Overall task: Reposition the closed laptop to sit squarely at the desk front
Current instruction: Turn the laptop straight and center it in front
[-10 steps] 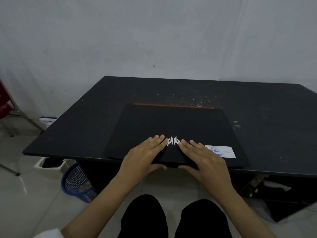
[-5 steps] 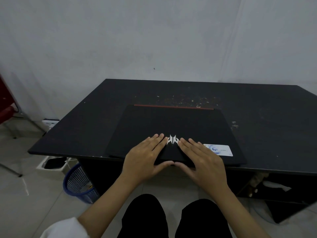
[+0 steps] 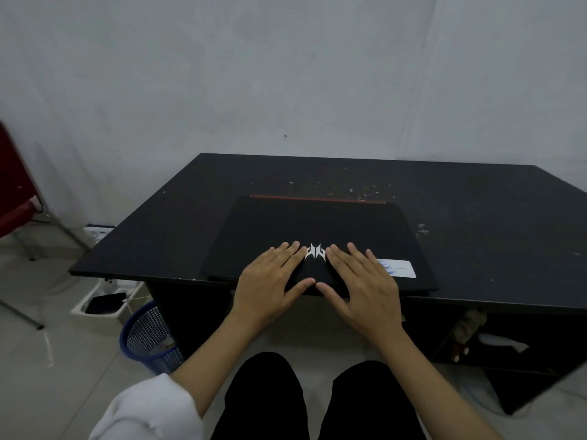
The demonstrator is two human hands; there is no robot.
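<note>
1. Centrally, closed flat black laptop [image 3: 317, 230] lies at dark worktop [image 3: 476, 242] front edge, lower centre.
2. Left hand [image 3: 270, 281] and right hand [image 3: 362, 284] spread flat, pressing lid.
3. Squaring step; next, judged: slight rotation aligning edges.

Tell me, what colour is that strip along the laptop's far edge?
Red strip, seen in the head view.
</note>
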